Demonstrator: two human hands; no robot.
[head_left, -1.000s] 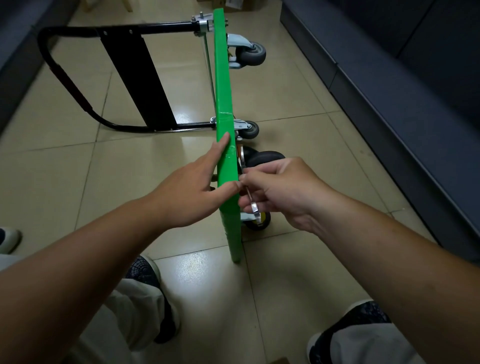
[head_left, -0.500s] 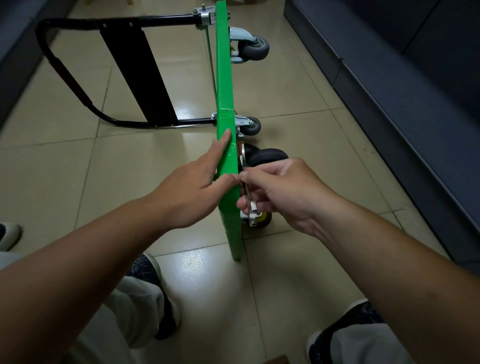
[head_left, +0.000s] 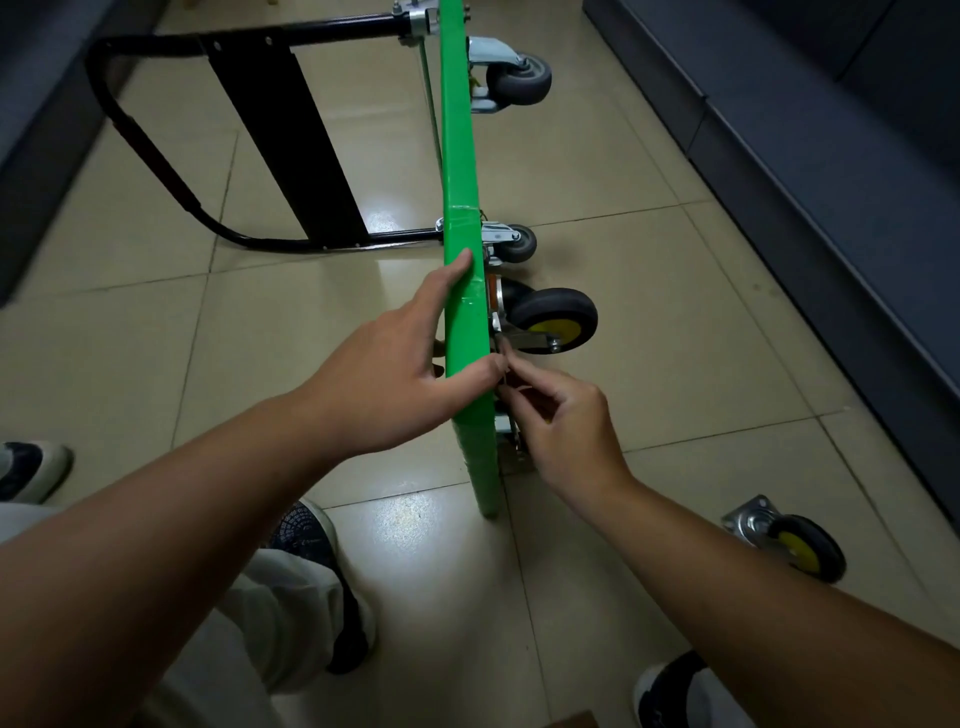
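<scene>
Left hand (head_left: 395, 374) clasps the cart deck (head_left: 460, 156) steady while the right hand (head_left: 563, 431) pinches a small part (head_left: 503, 383) near the wheel (head_left: 556, 319); keep it square.

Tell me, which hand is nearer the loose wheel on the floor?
Right. The right hand and the loose wheel are on one side of the green board; the left hand holds the other side.

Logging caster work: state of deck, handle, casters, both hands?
green deck: tipped on edge on floor
black handle: unfolded, sticking sideways
yellow caster: on deck underside
grey casters: mounted
loose caster: detached, lying on floor
left hand: grips deck edge
right hand: pinches small part by deck
</scene>
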